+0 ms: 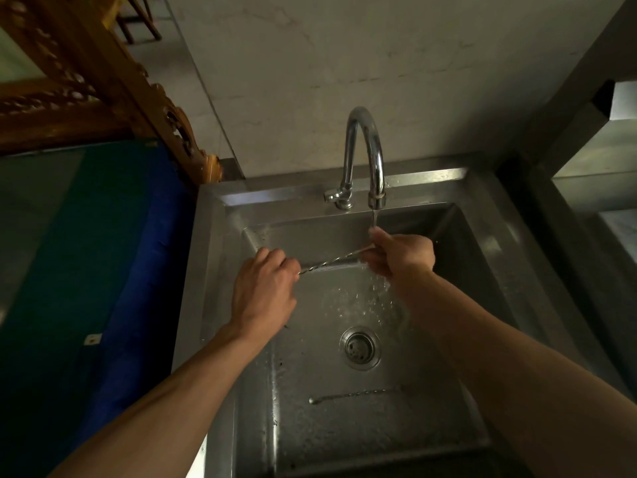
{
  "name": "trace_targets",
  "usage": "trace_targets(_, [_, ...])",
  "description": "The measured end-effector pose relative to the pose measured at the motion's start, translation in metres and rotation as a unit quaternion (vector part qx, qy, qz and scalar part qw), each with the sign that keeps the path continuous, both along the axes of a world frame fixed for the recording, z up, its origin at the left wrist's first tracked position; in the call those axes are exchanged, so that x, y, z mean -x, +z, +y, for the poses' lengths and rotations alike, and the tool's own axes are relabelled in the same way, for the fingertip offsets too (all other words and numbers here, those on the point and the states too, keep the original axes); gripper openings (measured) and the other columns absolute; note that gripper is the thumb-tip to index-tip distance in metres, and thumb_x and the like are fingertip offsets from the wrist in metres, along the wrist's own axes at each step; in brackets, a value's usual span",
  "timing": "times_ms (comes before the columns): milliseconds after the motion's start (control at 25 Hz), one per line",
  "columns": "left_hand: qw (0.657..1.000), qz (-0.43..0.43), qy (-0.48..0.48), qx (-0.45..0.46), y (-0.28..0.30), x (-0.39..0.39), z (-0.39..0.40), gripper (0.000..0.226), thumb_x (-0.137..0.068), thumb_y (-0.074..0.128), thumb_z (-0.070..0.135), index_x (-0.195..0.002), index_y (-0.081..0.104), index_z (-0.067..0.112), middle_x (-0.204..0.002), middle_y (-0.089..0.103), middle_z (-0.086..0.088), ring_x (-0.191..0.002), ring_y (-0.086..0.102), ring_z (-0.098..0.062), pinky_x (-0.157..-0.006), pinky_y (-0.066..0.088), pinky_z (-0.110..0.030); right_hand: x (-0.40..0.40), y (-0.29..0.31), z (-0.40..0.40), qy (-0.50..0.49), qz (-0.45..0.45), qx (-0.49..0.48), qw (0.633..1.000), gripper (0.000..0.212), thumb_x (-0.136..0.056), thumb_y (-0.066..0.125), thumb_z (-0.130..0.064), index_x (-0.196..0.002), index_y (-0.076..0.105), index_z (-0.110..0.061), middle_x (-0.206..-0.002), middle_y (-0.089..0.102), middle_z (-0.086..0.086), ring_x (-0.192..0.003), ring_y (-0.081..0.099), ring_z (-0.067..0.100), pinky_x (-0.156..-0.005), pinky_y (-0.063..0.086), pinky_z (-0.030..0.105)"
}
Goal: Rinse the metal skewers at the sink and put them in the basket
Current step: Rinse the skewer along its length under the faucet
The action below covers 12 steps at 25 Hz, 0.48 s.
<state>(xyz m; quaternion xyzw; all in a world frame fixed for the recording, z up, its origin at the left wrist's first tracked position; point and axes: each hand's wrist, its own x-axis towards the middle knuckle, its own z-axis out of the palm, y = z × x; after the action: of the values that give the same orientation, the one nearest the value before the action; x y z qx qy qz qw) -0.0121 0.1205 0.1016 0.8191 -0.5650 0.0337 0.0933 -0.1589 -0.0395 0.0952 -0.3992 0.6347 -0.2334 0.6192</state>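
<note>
Left hand (263, 291) and right hand (401, 258) each grip one end of a twisted metal skewer (331, 262), held under the tap (365, 160) stream over the sink (482, 243). A second skewer (355, 395) lies on the sink floor near the drain (360, 346).

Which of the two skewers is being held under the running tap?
The upper skewer, gripped by the left hand and right hand. The other skewer lies untouched on the sink floor.

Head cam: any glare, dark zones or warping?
Head view: dim overall; bright glare on the curved chrome faucet and the steel sink rim; left side nearly black; wide-angle bend at edges; thin twisted metal skewer stays legible.
</note>
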Motion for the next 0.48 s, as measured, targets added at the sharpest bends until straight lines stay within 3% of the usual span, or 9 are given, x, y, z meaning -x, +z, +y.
trace_targets(80, [1.0, 0.0, 0.003, -0.008, 0.002, -0.003, -0.001, 0.013, -0.073, 0.069, 0.007, -0.08, 0.067, 0.017, -0.081, 0.059, -0.002, -0.082, 0.053, -0.026, -0.065, 0.044, -0.036, 0.004, 0.0, -0.002, 0.065, 0.057, 0.059, 0.995, 0.028, -0.075, 0.079, -0.035, -0.072, 0.071, -0.008, -0.057, 0.07, 0.001, -0.043, 0.062, 0.008, -0.044, 0.049, 0.019])
trace_targets(160, [1.0, -0.004, 0.009, -0.011, 0.006, -0.007, -0.002, 0.015, -0.072, 0.069, 0.006, -0.08, 0.067, 0.018, -0.082, 0.059, -0.002, -0.084, 0.053, -0.027, -0.065, 0.043, -0.036, 0.008, -0.001, -0.005, 0.104, 0.039, 0.072, 0.991, 0.027, -0.073, 0.08, -0.034, -0.076, 0.071, -0.008, -0.062, 0.069, 0.003, -0.048, 0.06, 0.011, -0.05, 0.052, 0.023])
trace_targets(360, [1.0, -0.015, 0.011, -0.018, 0.009, -0.009, -0.001, 0.013, -0.071, 0.07, 0.007, -0.079, 0.066, 0.016, -0.082, 0.06, -0.004, -0.083, 0.054, -0.029, -0.066, 0.044, -0.037, 0.004, 0.0, -0.009, 0.073, -0.19, -0.043, 0.978, 0.012, -0.08, 0.073, -0.003, -0.089, 0.07, -0.009, -0.074, 0.072, 0.003, -0.067, 0.07, 0.012, -0.071, 0.06, 0.03])
trace_targets(480, [1.0, -0.013, 0.01, -0.003, 0.007, -0.006, -0.004, 0.012, -0.07, 0.072, 0.007, -0.075, 0.065, 0.016, -0.077, 0.059, -0.004, -0.08, 0.055, -0.03, -0.062, 0.045, -0.037, -0.001, -0.002, -0.008, 0.018, -0.225, -0.061, 0.972, 0.016, -0.08, 0.071, 0.0, -0.094, 0.07, -0.008, -0.077, 0.075, 0.005, -0.072, 0.072, 0.017, -0.065, 0.059, 0.031])
